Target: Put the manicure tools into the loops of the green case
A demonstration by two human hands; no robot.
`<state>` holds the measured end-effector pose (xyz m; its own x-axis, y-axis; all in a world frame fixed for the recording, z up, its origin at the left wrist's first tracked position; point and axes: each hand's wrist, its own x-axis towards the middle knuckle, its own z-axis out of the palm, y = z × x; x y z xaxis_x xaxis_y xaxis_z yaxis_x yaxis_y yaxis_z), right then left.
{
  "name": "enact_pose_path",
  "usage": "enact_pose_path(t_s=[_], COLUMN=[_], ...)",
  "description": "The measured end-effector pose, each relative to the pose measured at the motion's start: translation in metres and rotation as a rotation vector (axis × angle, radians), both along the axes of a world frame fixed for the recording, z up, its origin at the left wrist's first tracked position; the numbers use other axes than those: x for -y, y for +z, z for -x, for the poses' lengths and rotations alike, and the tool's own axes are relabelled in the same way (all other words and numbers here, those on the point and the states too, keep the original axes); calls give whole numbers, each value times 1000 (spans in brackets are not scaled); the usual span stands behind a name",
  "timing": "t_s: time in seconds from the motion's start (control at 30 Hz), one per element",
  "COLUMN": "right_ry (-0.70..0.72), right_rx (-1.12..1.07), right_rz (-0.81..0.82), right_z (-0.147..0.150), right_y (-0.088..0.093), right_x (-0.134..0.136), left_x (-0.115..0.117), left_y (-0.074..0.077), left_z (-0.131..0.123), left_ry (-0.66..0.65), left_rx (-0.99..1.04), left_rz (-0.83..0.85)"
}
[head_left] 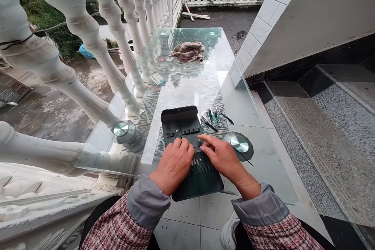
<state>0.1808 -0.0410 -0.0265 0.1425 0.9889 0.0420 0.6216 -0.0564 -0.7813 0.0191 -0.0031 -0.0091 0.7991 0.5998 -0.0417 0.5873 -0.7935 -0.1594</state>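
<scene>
As the black case (197, 186) lies unfolded at the near end of the glass table (274, 174), its position is directly beneath both hands, so neither stands nearer in any useful sense. Its long axis runs away from the person, the far end leaning slightly left. The closest panel is uncovered; just beyond it, a row of slim metal tools (197, 162) sits in loops, tips pointing away, partly screened by the hands. The left hand (175, 160) lies palm down across the case's left middle, fingers together and bent; whether they pinch anything underneath cannot be determined from here. The right hand (221, 157) comes in over the right edge, forefinger extended and thumb slightly parted from it, both directed left across the case; no item is discernible between them, though the remaining fingers are hidden and their grip cannot be confirmed. Beyond the right hand's knuckles, just beside the case's right edge, loose clippers and other implements (213, 117) are grouped on the table. Past the raised far flap, noted for completeness: a small box (157, 79) towards the left and, farther off, a crumpled brown cloth (189, 52).
</scene>
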Motion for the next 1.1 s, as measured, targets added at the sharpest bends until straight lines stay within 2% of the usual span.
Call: enact_pose_path(t_s=[0.23, 0.5, 0.7, 0.8, 0.93, 1.1], right_ry=[-76, 17, -83, -81, -26, -67], right_rx=[-48, 24, 61, 99, 23, -152], right_rz=[20, 42, 49, 6, 42, 106], right_z=[6, 3, 8, 10, 7, 6], right_y=[-4, -1, -4, -5, -4, -4], right_x=[2, 1, 1, 2, 2, 1], left_x=[0, 1, 1, 1, 2, 2], left_y=[2, 1, -3, -3, -4, -5], left_z=[-1, -1, -1, -1, -1, -1], left_ry=[8, 2, 4, 2, -2, -2], left_rx=[-19, -4, 6, 3, -4, -10], left_rz=[10, 3, -33, -43, -49, -60])
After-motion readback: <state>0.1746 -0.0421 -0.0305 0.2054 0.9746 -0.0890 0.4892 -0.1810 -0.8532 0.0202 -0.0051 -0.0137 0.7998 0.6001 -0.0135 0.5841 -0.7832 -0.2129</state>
